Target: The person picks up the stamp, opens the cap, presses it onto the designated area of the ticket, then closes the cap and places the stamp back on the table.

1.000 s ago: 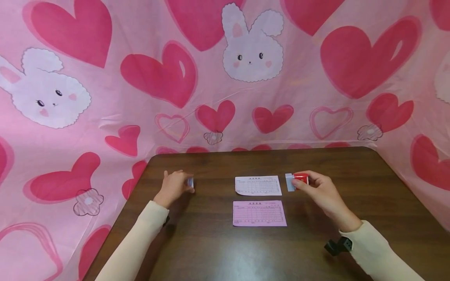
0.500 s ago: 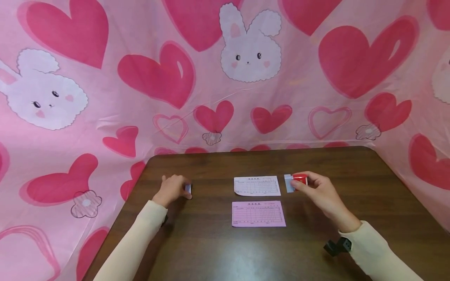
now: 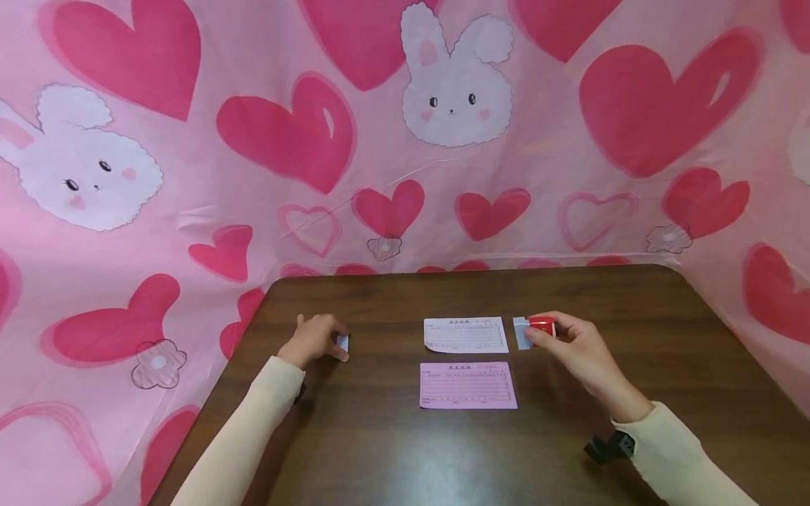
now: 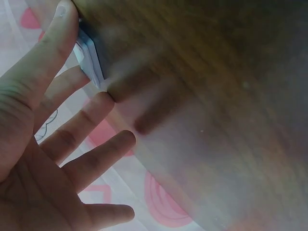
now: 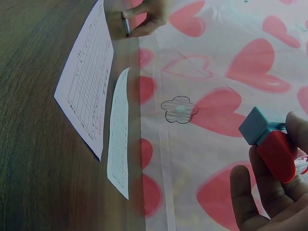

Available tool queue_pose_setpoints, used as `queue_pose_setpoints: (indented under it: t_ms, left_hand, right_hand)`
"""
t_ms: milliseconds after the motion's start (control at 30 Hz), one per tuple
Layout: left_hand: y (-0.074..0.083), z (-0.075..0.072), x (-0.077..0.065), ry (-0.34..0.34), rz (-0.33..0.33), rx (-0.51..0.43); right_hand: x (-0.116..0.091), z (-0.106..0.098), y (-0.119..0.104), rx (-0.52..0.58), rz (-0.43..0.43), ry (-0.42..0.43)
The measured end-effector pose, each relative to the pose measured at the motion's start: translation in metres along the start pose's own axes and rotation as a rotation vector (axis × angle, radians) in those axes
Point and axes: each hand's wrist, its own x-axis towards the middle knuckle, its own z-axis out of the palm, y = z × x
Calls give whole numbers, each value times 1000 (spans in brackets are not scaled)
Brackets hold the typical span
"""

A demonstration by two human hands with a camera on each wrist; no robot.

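Note:
My left hand (image 3: 310,341), low over the left side of the table, pinches a small flat pale-blue piece (image 3: 342,342) between thumb and index finger. In the left wrist view that piece (image 4: 90,60) shows layered edges at the tabletop; the other fingers spread free. On the right, my right hand (image 3: 579,344) grips a red stamp (image 3: 541,327) by its rounded body, held above the table. Its light-blue square block (image 5: 255,126) points left, toward a white printed form (image 3: 465,335). A pink printed form (image 3: 468,386) lies nearer me, below the white one.
Both forms rest flat on a dark brown wooden table (image 3: 405,450), apart from a slightly curled corner of the white one. Behind the table's far edge hangs a pink cloth (image 3: 538,154) printed with hearts and rabbits. A black wrist camera (image 3: 609,448) sits at the right sleeve.
My left hand has come slightly down and nearer me with the pale-blue piece. The right hand and stamp have barely moved; both forms lie as before.

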Motion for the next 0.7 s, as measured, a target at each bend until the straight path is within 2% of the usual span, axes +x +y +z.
queue_pose_setpoints:
  t_ms: [133, 233, 467, 567, 700]
  left_hand:
    - [2, 1, 1, 6, 20, -10]
    - [2, 2, 1, -2, 12, -14]
    - [0, 1, -4, -13, 22, -27]
    - [1, -2, -7, 29, 28, -39]
    - [5, -7, -10, 158, 59, -71]
  right_hand:
    - [-1, -1, 0, -4, -1, 3]
    - [-1, -1, 1, -3, -8, -11]
    - [0, 1, 3, -4, -34, -13]
    - [0, 1, 3, -5, -39, -3]
    - [1, 0, 3, -2, -37, 3]
